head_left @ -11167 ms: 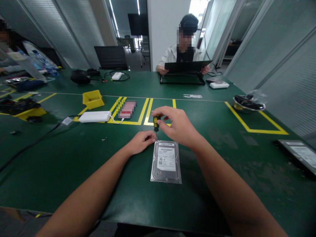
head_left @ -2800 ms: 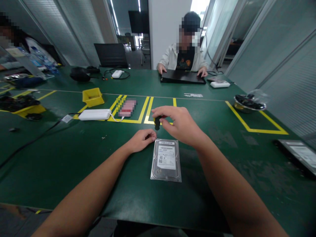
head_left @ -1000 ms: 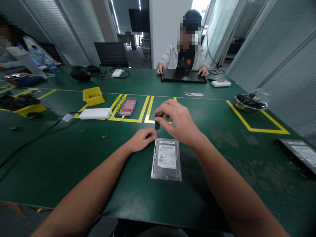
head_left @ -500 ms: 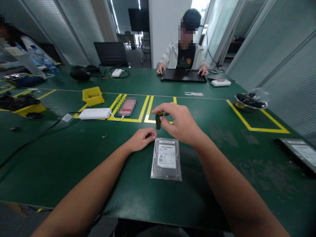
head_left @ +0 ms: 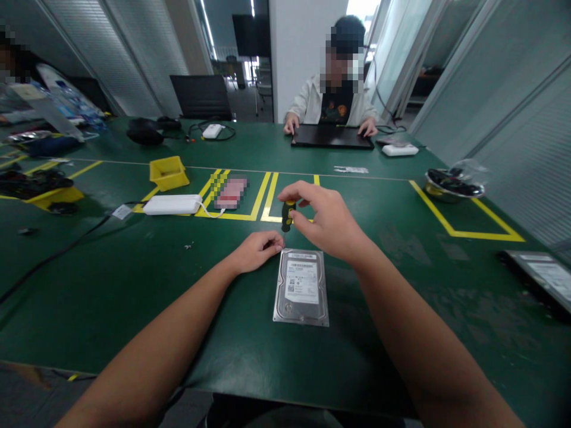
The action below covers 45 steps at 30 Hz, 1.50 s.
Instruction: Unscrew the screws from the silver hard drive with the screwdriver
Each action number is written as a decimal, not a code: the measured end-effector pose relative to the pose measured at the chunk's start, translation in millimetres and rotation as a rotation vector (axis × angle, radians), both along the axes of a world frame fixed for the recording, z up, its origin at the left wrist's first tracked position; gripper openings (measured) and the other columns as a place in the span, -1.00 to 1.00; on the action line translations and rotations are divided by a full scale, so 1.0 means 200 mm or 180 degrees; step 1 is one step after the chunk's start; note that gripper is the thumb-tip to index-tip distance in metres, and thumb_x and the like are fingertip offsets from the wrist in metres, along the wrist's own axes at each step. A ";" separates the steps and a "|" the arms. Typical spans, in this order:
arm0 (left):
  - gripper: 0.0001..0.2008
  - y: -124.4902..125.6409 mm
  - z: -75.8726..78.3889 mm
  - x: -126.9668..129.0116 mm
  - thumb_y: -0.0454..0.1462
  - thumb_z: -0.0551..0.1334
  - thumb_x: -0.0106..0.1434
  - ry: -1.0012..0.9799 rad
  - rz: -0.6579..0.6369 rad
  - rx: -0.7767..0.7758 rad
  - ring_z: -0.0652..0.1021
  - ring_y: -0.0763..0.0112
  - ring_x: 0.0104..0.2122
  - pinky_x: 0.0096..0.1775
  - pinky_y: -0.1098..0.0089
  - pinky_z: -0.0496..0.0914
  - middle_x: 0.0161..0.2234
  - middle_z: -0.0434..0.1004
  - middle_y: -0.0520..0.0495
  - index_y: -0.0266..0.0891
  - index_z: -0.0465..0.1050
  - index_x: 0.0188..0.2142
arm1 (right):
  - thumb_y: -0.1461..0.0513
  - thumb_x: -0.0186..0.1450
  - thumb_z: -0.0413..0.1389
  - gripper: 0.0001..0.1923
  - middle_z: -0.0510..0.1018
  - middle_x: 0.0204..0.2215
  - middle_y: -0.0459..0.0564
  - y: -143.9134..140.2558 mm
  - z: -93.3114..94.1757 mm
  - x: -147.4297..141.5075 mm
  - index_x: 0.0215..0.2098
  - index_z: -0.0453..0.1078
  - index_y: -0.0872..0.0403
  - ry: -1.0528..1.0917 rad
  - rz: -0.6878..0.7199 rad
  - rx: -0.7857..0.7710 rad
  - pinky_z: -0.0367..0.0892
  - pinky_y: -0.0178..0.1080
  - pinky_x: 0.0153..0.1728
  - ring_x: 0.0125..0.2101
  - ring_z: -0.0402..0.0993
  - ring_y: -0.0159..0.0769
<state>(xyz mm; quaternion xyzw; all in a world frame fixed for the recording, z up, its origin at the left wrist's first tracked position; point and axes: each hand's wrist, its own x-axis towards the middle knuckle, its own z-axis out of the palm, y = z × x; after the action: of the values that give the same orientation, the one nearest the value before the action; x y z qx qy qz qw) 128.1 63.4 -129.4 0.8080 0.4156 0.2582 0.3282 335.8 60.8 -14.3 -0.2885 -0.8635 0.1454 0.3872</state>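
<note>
A silver hard drive (head_left: 301, 291) with a white label lies flat on the green table. My right hand (head_left: 328, 220) is above its far edge, thumb and fingers closed around the black and yellow handle of a screwdriver (head_left: 286, 217). The screwdriver stands nearly upright, its thin shaft pointing down at the drive's far left corner. At that same corner rests my left hand (head_left: 256, 252), thumb and fingertips pinched together beside the screwdriver's tip. What these fingertips hold, if anything, is too small to tell.
A second hard drive (head_left: 542, 276) lies at the right edge. Left of centre are a white power strip (head_left: 173, 204), a yellow bin (head_left: 168, 173) and a pink phone-like object (head_left: 232, 194). A bowl of dark parts (head_left: 454, 183) stands right. Across the table, a person holds a dark panel (head_left: 332, 136).
The screwdriver handle has turned slightly between my right fingers, showing more of its yellow marking. Both hands and the hard drive have stayed almost where they were.
</note>
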 end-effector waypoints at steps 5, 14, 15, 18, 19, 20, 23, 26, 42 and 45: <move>-0.91 0.00 0.00 0.00 -0.31 0.16 0.29 -0.0080 -0.0043 -0.0017 0.43 0.41 -0.38 -0.30 0.41 0.27 -0.38 0.45 0.03 -0.27 0.41 -0.32 | 0.38 0.21 0.10 -0.86 0.55 -0.21 -0.01 0.00 0.00 0.00 -0.27 0.41 0.08 0.0085 0.0087 -0.0053 0.35 -0.18 -0.14 -0.18 0.45 -0.26; -0.92 0.00 -0.01 0.00 -0.32 0.16 0.29 -0.0094 -0.0044 -0.0037 0.44 0.41 -0.36 -0.29 0.41 0.27 -0.36 0.47 0.02 -0.28 0.42 -0.31 | 0.37 0.21 0.14 -0.86 0.50 -0.29 -0.06 -0.01 0.00 -0.01 -0.26 0.36 0.08 0.0113 -0.0118 0.0010 0.36 -0.23 -0.20 -0.26 0.42 -0.31; -0.92 0.00 -0.01 0.00 -0.32 0.16 0.30 -0.0090 -0.0039 -0.0036 0.44 0.41 -0.36 -0.29 0.41 0.27 -0.36 0.48 0.02 -0.28 0.41 -0.32 | 0.38 0.21 0.14 -0.85 0.52 -0.27 -0.06 0.00 0.00 -0.01 -0.24 0.38 0.08 0.0112 -0.0109 -0.0002 0.36 -0.22 -0.18 -0.25 0.44 -0.31; -0.91 0.00 -0.02 0.00 -0.32 0.16 0.29 -0.0104 -0.0042 -0.0021 0.44 0.41 -0.36 -0.29 0.41 0.27 -0.36 0.47 0.02 -0.28 0.41 -0.33 | 0.40 0.21 0.12 -0.80 0.58 -0.21 -0.03 0.00 0.00 -0.01 -0.20 0.43 0.10 0.0024 -0.0130 0.0059 0.35 -0.19 -0.15 -0.22 0.47 -0.28; -0.91 0.00 -0.02 0.00 -0.32 0.16 0.29 -0.0111 -0.0044 -0.0017 0.44 0.41 -0.36 -0.30 0.41 0.26 -0.37 0.47 0.03 -0.28 0.40 -0.34 | 0.41 0.21 0.11 -0.78 0.59 -0.19 -0.02 0.00 0.00 -0.01 -0.19 0.44 0.11 0.0002 -0.0117 0.0088 0.34 -0.19 -0.14 -0.20 0.48 -0.27; -0.91 0.00 -0.02 0.00 -0.32 0.16 0.29 -0.0115 -0.0046 -0.0014 0.43 0.42 -0.37 -0.31 0.41 0.26 -0.38 0.46 0.03 -0.28 0.40 -0.34 | 0.41 0.21 0.10 -0.77 0.59 -0.18 -0.01 0.00 0.00 -0.01 -0.18 0.45 0.11 -0.0011 -0.0083 0.0112 0.34 -0.19 -0.13 -0.18 0.48 -0.26; -0.90 0.00 -0.02 0.00 -0.31 0.16 0.29 -0.0106 -0.0028 0.0000 0.40 0.43 -0.40 -0.33 0.42 0.24 -0.41 0.43 0.05 -0.28 0.40 -0.34 | 0.41 0.21 0.08 -0.78 0.60 -0.19 0.00 0.00 0.01 0.00 -0.22 0.48 0.11 -0.0065 0.0053 0.0208 0.35 -0.19 -0.09 -0.13 0.49 -0.24; -0.90 0.00 -0.01 0.00 -0.30 0.16 0.29 -0.0094 -0.0017 0.0022 0.39 0.43 -0.40 -0.33 0.42 0.23 -0.41 0.42 0.05 -0.28 0.40 -0.34 | 0.41 0.22 0.07 -0.75 0.59 -0.16 0.04 -0.01 0.02 0.01 -0.19 0.51 0.13 -0.0220 0.0084 0.0314 0.33 -0.16 -0.03 -0.10 0.49 -0.21; -0.90 0.00 -0.01 0.00 -0.32 0.15 0.30 -0.0097 -0.0016 0.0072 0.40 0.43 -0.39 -0.32 0.42 0.24 -0.42 0.41 0.07 -0.27 0.39 -0.35 | 0.34 0.31 0.07 -0.87 0.47 -0.23 0.06 -0.04 0.05 0.00 -0.19 0.43 0.13 -0.0526 -0.0169 0.0389 0.28 -0.21 -0.15 -0.22 0.38 -0.25; -0.90 0.00 -0.01 0.00 -0.31 0.15 0.30 -0.0073 -0.0010 0.0090 0.40 0.43 -0.40 -0.32 0.42 0.24 -0.42 0.42 0.07 -0.27 0.39 -0.35 | 0.31 0.30 0.11 -0.93 0.47 -0.27 0.03 -0.03 0.04 -0.01 -0.24 0.41 0.12 -0.0429 -0.0141 0.0408 0.27 -0.23 -0.19 -0.25 0.37 -0.27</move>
<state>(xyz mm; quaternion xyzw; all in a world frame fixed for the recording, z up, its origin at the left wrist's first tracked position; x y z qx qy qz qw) 128.6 62.9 -131.4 0.8102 0.4069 0.2728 0.3218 334.3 54.5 -6.7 -0.2914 -0.8885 0.0614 0.3490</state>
